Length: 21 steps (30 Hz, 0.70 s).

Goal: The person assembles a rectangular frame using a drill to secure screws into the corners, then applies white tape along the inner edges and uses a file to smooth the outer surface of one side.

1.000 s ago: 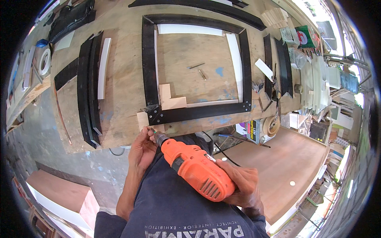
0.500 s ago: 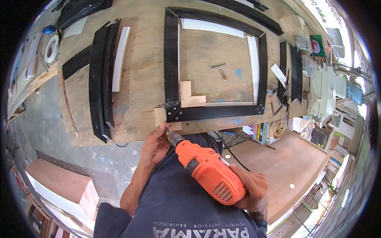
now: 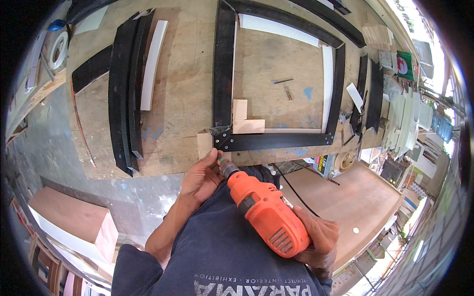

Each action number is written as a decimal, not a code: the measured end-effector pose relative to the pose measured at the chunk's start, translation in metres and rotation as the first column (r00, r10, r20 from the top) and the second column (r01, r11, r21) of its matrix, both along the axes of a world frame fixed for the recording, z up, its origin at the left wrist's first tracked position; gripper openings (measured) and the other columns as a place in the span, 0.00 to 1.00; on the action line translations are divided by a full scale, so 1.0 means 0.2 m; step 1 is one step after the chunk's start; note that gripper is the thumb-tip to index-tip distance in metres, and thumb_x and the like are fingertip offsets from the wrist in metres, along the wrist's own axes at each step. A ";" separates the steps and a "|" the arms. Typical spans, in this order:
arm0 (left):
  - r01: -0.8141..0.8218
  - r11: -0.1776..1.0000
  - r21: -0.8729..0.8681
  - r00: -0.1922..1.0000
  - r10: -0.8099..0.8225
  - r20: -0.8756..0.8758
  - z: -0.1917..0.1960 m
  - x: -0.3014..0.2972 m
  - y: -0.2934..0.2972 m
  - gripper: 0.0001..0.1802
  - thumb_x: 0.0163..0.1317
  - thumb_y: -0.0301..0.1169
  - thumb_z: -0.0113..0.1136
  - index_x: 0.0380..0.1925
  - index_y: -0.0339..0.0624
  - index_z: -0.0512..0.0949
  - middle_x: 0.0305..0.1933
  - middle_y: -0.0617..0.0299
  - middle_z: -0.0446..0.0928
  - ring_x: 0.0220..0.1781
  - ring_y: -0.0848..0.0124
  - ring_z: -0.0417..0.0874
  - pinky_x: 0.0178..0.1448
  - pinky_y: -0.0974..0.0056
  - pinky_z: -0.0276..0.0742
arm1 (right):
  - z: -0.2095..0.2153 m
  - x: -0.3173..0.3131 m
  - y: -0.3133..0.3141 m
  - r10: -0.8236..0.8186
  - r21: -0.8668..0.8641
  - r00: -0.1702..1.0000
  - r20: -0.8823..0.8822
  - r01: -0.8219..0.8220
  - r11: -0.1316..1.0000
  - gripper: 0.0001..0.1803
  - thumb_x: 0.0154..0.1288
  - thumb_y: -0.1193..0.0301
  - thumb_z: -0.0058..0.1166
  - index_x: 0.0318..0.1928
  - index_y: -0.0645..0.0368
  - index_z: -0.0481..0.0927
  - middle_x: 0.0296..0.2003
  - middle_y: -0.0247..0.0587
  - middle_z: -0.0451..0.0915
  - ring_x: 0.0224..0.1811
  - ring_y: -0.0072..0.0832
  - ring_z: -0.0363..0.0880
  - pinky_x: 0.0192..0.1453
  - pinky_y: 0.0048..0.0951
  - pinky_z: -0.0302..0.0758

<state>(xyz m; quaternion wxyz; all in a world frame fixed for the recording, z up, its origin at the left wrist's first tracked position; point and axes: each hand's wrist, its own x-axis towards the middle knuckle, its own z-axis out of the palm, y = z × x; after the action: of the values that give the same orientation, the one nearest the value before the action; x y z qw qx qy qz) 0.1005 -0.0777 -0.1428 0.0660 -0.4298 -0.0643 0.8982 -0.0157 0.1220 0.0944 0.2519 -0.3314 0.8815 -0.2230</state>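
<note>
A single head-worn fisheye looks steeply down, close over the workbench (image 3: 182, 98) edge.

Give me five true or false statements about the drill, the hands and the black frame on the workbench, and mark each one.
1. The right hand holds an orange drill by its rear end. True.
2. The left hand rests flat on the floor. False: its fingers are up at the drill's tip, by the near edge of the workbench.
3. The drill's tip points at the near left corner of the black frame. True.
4. An L-shaped wooden block sits inside that corner of the frame. True.
5. The black frame is round. False: it is rectangular, with straight sides.
</note>
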 end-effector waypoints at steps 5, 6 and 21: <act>0.054 0.998 -0.038 0.997 -0.056 -0.057 -0.02 -0.02 0.01 0.15 0.76 0.36 0.59 0.57 0.41 0.80 0.50 0.61 0.83 0.54 0.70 0.83 0.60 0.60 0.77 | -0.03 -0.01 -0.05 -0.006 0.008 1.000 -0.013 0.006 1.000 0.40 0.45 0.63 0.78 0.58 0.71 0.80 0.43 0.55 0.88 0.39 0.41 0.91 0.40 0.34 0.86; 0.055 0.997 -0.047 0.997 -0.057 -0.049 -0.02 -0.03 0.01 0.15 0.77 0.35 0.59 0.58 0.40 0.80 0.52 0.61 0.83 0.55 0.69 0.83 0.60 0.60 0.77 | -0.03 -0.02 -0.06 0.000 0.020 1.000 -0.010 0.000 1.000 0.40 0.45 0.63 0.78 0.58 0.71 0.80 0.43 0.55 0.88 0.39 0.41 0.91 0.41 0.34 0.86; 0.023 1.000 -0.016 0.999 -0.022 0.028 -0.05 -0.05 0.02 0.20 0.78 0.30 0.54 0.64 0.32 0.74 0.59 0.50 0.79 0.60 0.61 0.81 0.70 0.53 0.78 | -0.03 -0.05 -0.17 0.059 0.092 0.998 0.014 -0.060 0.994 0.43 0.42 0.66 0.78 0.61 0.70 0.78 0.45 0.58 0.87 0.39 0.41 0.91 0.40 0.34 0.85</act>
<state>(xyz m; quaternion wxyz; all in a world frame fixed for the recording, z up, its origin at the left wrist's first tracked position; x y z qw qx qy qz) 0.0904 -0.0736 -0.1535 0.0717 -0.4434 -0.0528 0.8919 -0.0264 0.0871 0.0876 0.2784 -0.3442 0.8792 -0.1762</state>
